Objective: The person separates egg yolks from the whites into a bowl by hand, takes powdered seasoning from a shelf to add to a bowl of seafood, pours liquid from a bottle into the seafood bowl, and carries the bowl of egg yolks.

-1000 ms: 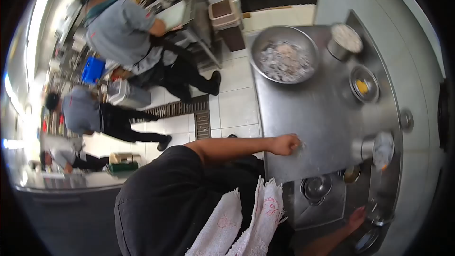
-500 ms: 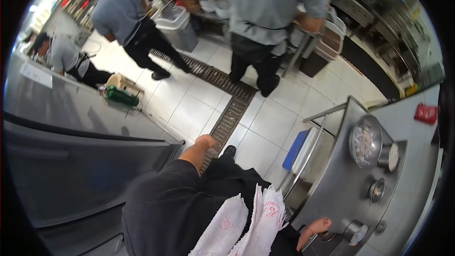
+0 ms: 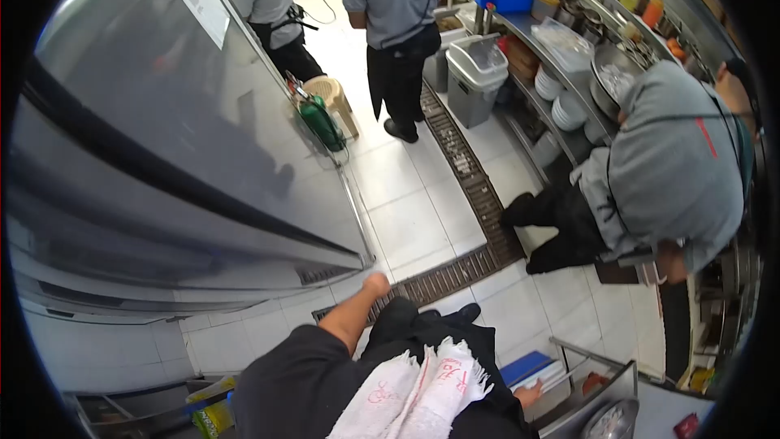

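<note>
My left hand (image 3: 376, 284) hangs out in front of me with its fingers curled in and nothing showing in them. It is over the floor near the lower corner of the large steel cabinet (image 3: 244, 187). My right hand (image 3: 529, 394) is low at my side, fingers loosely apart, close by the blue board (image 3: 525, 367) and the white boards (image 3: 552, 377) under the steel table (image 3: 621, 382). Two white towels (image 3: 418, 394) with red lettering hang over the front of my dark clothes.
A floor drain grate (image 3: 463, 272) crosses the white tiles. On the right a person (image 3: 666, 154) bends beside shelves holding bowls. Two more people (image 3: 398, 8) (image 3: 268, 0) stand farther off. A green cylinder (image 3: 321, 123), a beige stool (image 3: 335, 102) and a grey bin (image 3: 475, 85) stand along the aisle.
My view has turned left and I have moved along the aisle. The steel table has slid to the lower right, and the near co-worker now bends at the right.
</note>
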`<state>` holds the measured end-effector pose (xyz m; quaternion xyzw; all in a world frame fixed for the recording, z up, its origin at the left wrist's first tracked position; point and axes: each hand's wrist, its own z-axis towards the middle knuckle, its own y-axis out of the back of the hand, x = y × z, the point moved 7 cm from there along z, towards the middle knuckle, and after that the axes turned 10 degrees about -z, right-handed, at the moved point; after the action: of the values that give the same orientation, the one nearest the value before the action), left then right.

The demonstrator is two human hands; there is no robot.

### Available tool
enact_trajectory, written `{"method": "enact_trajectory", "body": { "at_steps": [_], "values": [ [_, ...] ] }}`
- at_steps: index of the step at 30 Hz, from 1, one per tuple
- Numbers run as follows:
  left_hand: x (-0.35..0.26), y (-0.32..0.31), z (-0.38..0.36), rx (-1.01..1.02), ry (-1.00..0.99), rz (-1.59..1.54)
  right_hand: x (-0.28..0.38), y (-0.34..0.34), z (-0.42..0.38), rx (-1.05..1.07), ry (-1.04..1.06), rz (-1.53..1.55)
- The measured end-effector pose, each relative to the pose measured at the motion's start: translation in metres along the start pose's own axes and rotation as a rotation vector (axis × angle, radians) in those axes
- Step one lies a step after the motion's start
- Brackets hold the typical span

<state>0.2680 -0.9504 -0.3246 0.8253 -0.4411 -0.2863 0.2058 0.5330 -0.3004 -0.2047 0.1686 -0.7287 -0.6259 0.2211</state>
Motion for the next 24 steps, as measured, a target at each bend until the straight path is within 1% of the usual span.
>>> {"method": "enact_trajectory", "body": {
  "at_steps": [1,2,3,4,5,6,7,8,10,11,12,13,14,15,16,17,18,19,20,21,23,24],
  "values": [
    [0.002,0.002,-0.008,0.015,0.064,-0.120,-0.003,-0.021,-0.003,-0.005,-0.042,-0.059],
    [0.001,-0.001,-0.006,0.021,0.011,-0.051,0.002,-0.037,0.000,0.051,-0.082,-0.105],
    [0.014,-0.012,0.000,-0.027,0.044,-0.120,0.017,-0.048,0.005,0.139,-0.096,-0.127],
    [0.026,-0.014,0.001,0.034,0.086,-0.184,0.036,-0.059,0.008,0.239,-0.102,-0.153],
    [0.039,-0.025,0.013,0.023,0.092,-0.091,0.052,-0.073,0.018,0.345,-0.091,-0.166],
    [0.039,-0.018,0.011,0.068,0.145,-0.082,0.072,-0.088,0.029,0.448,-0.063,-0.178],
    [0.042,-0.014,0.009,0.096,0.213,-0.092,0.092,-0.104,0.043,0.534,-0.025,-0.183],
    [0.042,-0.001,0.004,0.069,0.382,-0.197,0.112,-0.122,0.061,0.600,0.019,-0.178],
    [0.024,0.030,0.024,0.019,0.308,-0.116,0.169,-0.151,0.100,0.728,0.139,-0.180],
    [0.005,0.053,0.022,0.006,0.289,-0.070,0.199,-0.157,0.119,0.786,0.204,-0.191],
    [-0.012,0.069,0.034,0.126,0.214,-0.004,0.231,-0.173,0.136,0.823,0.284,-0.197],
    [-0.019,0.088,0.050,0.144,0.392,-0.192,0.264,-0.184,0.151,0.835,0.372,-0.192],
    [-0.036,0.111,0.075,0.121,0.400,-0.190,0.304,-0.194,0.166,0.816,0.448,-0.157],
    [-0.060,0.142,0.102,0.031,0.313,-0.174,0.347,-0.201,0.178,0.786,0.518,-0.082],
    [-0.089,0.175,0.122,-0.051,0.229,-0.154,0.398,-0.188,0.189,0.673,0.545,0.111],
    [-0.117,0.207,0.140,-0.290,0.109,-0.146,0.434,-0.206,0.202,0.731,0.497,0.170],
    [-0.147,0.236,0.161,-0.336,0.018,-0.146,0.480,-0.200,0.206,0.872,0.423,0.357],
    [-0.173,0.261,0.178,-0.304,-0.038,-0.193,0.523,-0.188,0.207,0.988,0.357,0.422],
    [-0.209,0.294,0.178,-0.278,-0.064,-0.289,0.561,-0.196,0.213,1.028,0.356,0.485],
    [-0.240,0.317,0.177,-0.253,-0.094,-0.383,0.595,-0.190,0.218,1.017,0.407,0.506],
    [-0.267,0.338,0.201,-0.377,-0.169,-0.369,0.656,-0.171,0.229,0.986,0.503,0.541],
    [-0.278,0.349,0.213,-0.437,-0.209,-0.364,0.674,-0.177,0.240,0.864,0.602,0.535]
  ]
}}
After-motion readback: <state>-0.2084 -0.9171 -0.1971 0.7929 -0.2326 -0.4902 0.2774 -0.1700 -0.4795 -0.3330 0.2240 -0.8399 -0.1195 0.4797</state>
